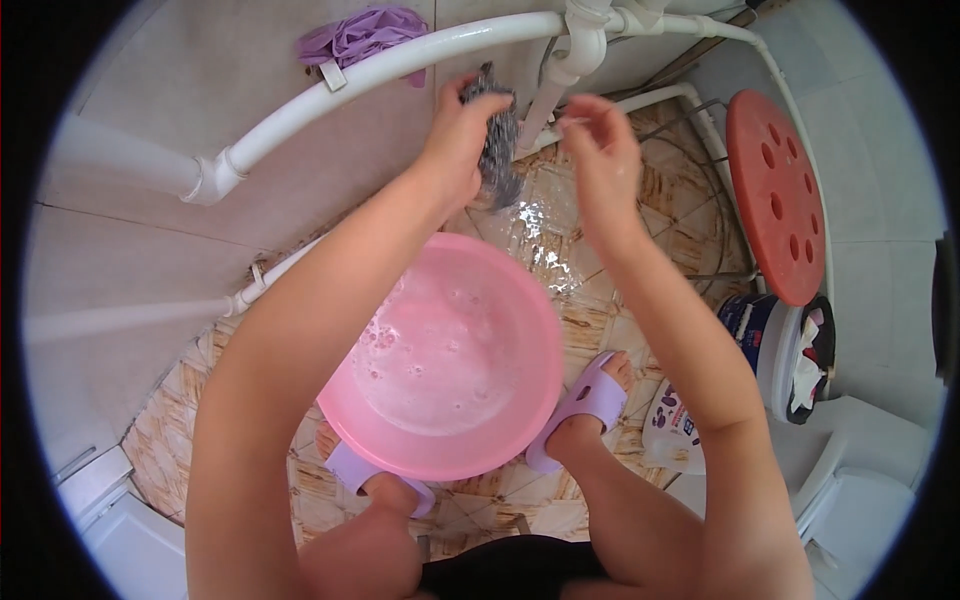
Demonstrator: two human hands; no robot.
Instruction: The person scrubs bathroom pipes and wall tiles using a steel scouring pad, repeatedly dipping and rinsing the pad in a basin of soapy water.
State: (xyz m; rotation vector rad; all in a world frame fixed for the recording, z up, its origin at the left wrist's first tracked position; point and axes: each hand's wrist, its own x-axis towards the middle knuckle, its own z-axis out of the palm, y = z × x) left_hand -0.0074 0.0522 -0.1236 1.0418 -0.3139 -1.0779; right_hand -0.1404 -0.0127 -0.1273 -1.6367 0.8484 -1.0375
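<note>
My left hand [458, 145] grips a bunched, dark grey wet cloth [498, 155] beyond the far rim of a pink basin; its exact kind does not show. To the right of the cloth, my right hand [608, 165] is raised with its fingers loosely curled and thumb apart. I see nothing held in it, and it is apart from the cloth. Below my arms, the pink basin [542, 330] rests on the floor between my feet. Cloudy water with patches of suds [440, 365] lies in it.
White pipes [400, 60] run along the wall, with a purple cloth [365, 35] hung over them. On the right stand a red round stool [775, 200], a bucket [770, 340] holding crumpled waste and a plastic jug [672, 430]. The tiled floor [545, 225] is wet beyond the basin.
</note>
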